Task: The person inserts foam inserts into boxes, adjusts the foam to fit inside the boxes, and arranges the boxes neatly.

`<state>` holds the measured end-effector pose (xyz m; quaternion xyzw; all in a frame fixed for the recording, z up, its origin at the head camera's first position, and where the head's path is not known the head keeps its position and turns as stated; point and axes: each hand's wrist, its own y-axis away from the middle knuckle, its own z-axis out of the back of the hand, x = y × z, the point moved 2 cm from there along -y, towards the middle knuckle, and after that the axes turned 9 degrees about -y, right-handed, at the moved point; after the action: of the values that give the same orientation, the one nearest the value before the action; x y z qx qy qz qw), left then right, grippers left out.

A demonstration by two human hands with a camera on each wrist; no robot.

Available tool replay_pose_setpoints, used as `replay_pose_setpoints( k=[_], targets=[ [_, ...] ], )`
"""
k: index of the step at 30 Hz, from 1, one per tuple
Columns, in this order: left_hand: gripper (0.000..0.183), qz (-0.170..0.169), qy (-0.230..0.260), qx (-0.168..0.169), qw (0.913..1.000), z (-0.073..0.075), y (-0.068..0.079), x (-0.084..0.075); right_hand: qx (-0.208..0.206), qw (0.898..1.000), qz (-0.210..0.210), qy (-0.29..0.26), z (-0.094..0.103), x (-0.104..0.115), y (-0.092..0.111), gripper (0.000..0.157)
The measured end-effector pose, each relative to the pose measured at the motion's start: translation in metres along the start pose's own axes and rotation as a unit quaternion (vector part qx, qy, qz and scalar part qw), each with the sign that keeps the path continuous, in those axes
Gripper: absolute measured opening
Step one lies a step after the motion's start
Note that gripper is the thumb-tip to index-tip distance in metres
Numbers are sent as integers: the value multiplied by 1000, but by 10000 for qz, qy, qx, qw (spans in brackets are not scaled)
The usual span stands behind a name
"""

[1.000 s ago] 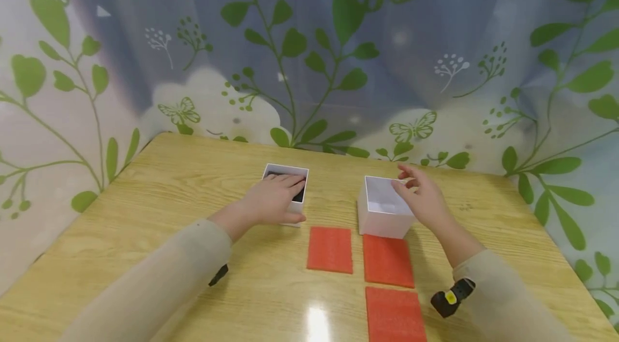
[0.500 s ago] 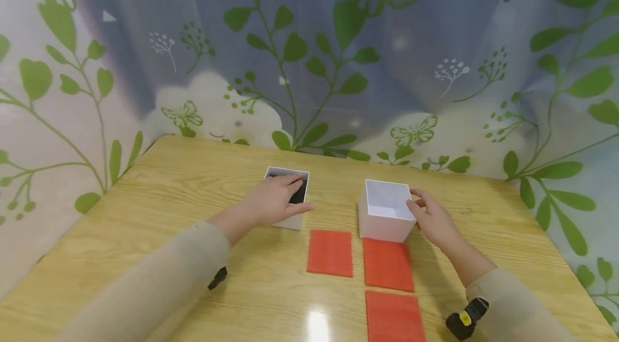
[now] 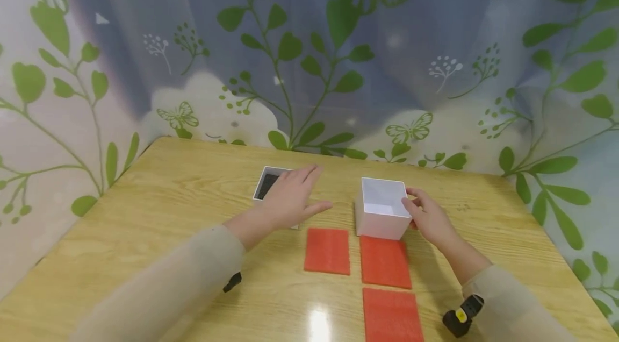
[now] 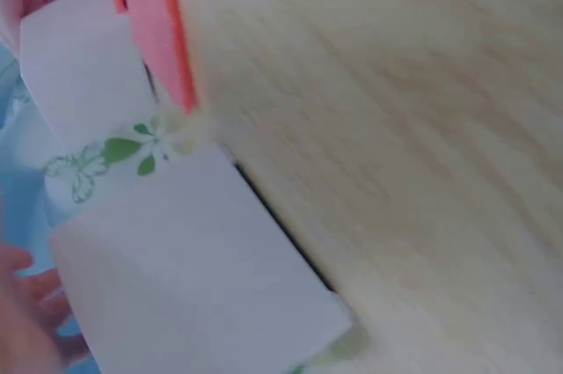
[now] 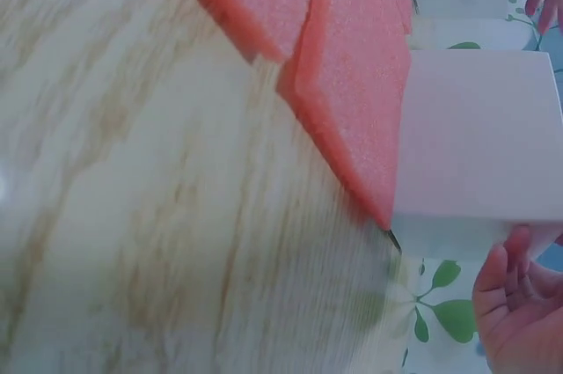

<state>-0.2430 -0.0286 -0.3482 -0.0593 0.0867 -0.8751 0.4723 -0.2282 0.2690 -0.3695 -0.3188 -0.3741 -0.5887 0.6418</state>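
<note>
My left hand (image 3: 285,203) spreads its straight fingers over a white box (image 3: 261,187) with dark material inside, covering most of it in the head view. That box's pale side wall (image 4: 202,277) fills the lower left of the left wrist view. To the right, a second white box (image 3: 382,225), open-topped, shows a bare inside. My right hand (image 3: 430,218) touches this box's right side near the rim, thumb and fingertips close together. In the right wrist view its fingertips (image 5: 519,238) meet the outer wall from outside.
Three red square pads lie on the wooden table (image 3: 193,197): one at the left (image 3: 326,250), one right in front of the right box (image 3: 385,261), one nearer me (image 3: 393,315). A leaf-patterned curtain (image 3: 309,62) hangs behind the table's far edge.
My left hand has drawn out from the left box's opening and shifted right, fingers more spread. My right hand has come down from above the right box's rim to its right side.
</note>
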Motion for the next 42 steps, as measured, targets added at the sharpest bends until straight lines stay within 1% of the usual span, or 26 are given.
replay_pose_setpoints(
  k=[4,6,10,12,13,14,16,18,21,25,28,31,34,37,39,42],
  targets=[
    [83,-162,-108,333,9993,-4,-7,-11,133,9998,125,-116,4,-4,5,55],
    [83,-327,-199,486,9981,-5,-11,-16,229,9996,148,-122,8,-7,9,55],
    [83,-650,-484,695,9943,-5,-20,-25,441,9986,108,-288,12,-14,16,54],
    [84,-752,-498,768,9930,-5,-26,-29,515,9979,114,-383,13,-18,19,52],
    [85,-779,-431,816,9927,-4,-29,-31,543,9976,138,-413,14,-19,20,51],
    [86,-797,-307,878,9925,-4,-33,-33,562,9975,176,-391,14,-20,22,49],
    [89,-780,124,1110,9907,-4,-40,-38,642,9970,260,-345,15,-22,26,47],
    [94,-727,582,1374,9861,-4,-46,-42,737,9963,346,-287,15,-24,31,45],
    [101,-542,1347,1720,9743,-5,-54,-47,883,9949,459,-183,13,-25,38,43],
    [108,-418,2076,1918,9583,-8,-63,-50,941,9936,626,43,9,-26,44,39],
    [112,-437,2415,2030,9479,-13,-68,-50,947,9923,756,273,6,-26,50,37],
    [114,-443,2622,2097,9409,-17,-71,-51,1011,9899,893,446,1,-25,57,35],
    [115,-394,2849,2108,9343,-20,-72,-53,1177,9854,1117,511,-4,-25,63,34],
    [116,-292,3095,2115,9266,-21,-73,-54,1353,9816,1253,497,-8,-27,69,34],
    [117,-228,3208,2140,9224,-22,-74,-55,1453,9805,1217,526,-10,-29,71,34],
    [119,-169,3298,2169,9186,-24,-74,-56,1474,9802,1169,624,-12,-32,75,34]
  ],
)
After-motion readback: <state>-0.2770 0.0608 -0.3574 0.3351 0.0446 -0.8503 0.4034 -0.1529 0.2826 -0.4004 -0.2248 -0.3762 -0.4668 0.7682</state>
